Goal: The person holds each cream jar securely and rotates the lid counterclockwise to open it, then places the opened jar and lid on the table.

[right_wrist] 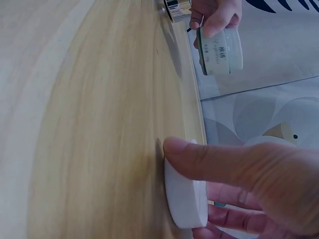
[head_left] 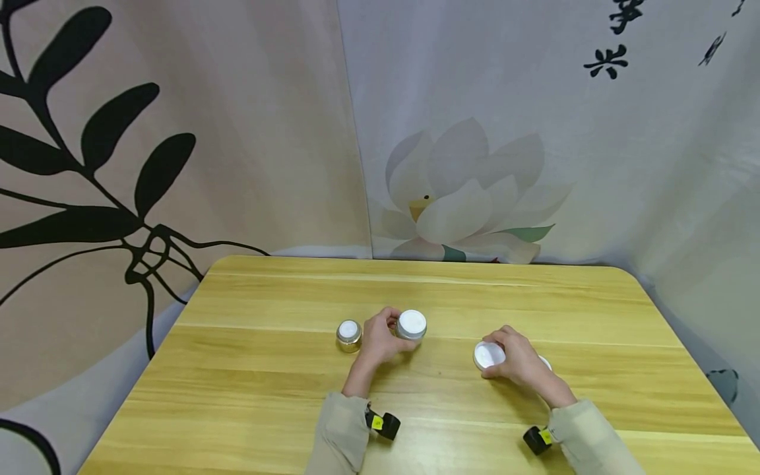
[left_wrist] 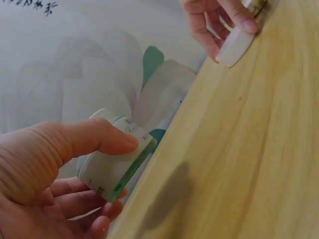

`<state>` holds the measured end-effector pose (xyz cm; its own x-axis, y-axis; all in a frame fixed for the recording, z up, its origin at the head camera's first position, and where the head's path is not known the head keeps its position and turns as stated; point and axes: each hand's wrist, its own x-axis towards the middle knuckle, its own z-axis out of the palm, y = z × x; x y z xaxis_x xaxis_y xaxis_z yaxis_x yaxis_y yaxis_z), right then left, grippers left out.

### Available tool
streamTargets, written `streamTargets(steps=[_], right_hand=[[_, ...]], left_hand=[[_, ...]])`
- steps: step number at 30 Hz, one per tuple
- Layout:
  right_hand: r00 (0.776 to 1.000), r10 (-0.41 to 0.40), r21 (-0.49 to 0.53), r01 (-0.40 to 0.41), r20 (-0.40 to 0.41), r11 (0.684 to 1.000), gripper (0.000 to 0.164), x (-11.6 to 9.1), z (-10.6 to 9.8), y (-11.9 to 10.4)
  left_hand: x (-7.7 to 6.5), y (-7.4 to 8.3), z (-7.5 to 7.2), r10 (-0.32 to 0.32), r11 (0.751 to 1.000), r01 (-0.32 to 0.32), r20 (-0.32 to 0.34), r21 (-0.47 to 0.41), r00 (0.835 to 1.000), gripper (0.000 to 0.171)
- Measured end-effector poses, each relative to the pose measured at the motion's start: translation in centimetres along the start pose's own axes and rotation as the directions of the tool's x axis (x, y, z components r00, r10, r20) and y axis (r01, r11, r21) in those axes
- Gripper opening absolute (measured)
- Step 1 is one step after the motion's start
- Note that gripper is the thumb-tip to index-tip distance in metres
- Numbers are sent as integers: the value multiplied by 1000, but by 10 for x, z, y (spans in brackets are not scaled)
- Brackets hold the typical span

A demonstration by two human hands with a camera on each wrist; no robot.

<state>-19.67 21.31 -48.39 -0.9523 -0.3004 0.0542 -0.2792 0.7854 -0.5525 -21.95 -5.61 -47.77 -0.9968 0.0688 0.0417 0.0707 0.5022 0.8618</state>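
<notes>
My left hand (head_left: 382, 336) grips a small cosmetic jar (head_left: 411, 324) with a white top, thumb on one side and fingers on the other. In the right wrist view the jar (right_wrist: 217, 52) shows a printed label and a greenish base, held above the table. Close to the left hand's outer side stands a shorter gold jar (head_left: 348, 336) with a white top. My right hand (head_left: 522, 359) pinches a round white lid (head_left: 489, 355) by its rim, its hollow side up, low over the wooden table (head_left: 439, 409).
Partly hidden behind the right hand, a small round white piece (head_left: 545, 363) sits on the table; a gold edge (left_wrist: 255, 7) shows there in the left wrist view. A printed curtain (head_left: 285, 132) hangs along the table's far edge. Each wrist wears a black camera (head_left: 386, 425).
</notes>
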Motion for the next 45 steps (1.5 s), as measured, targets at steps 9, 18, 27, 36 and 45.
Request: streamTargets(steps=[9,18,27,36,45], right_hand=[[1000,-7,-4,7,-2,1000,56,0,-2,-1],[1000,-16,-3,16,-8,1000,55,0,-2,-1],[999,-31,-17,30,-23,999,55,0,0,1],[999,-25,-7,25,-30,1000,55,-1,1,1],[999,-34,-11,34,-38,999,55,0,2,2]], left_hand=[[2,-4,5,-36,999,35,20,23,999,53],[3,-12,10,-44,997,41,42,70,998,53],[1,-14,11,-54,995,51,30,88,998,55],[1,-15,11,-53,989,48,31,138,998,57],[-1,-12,9,-27,965,24,8,262,1000,56]])
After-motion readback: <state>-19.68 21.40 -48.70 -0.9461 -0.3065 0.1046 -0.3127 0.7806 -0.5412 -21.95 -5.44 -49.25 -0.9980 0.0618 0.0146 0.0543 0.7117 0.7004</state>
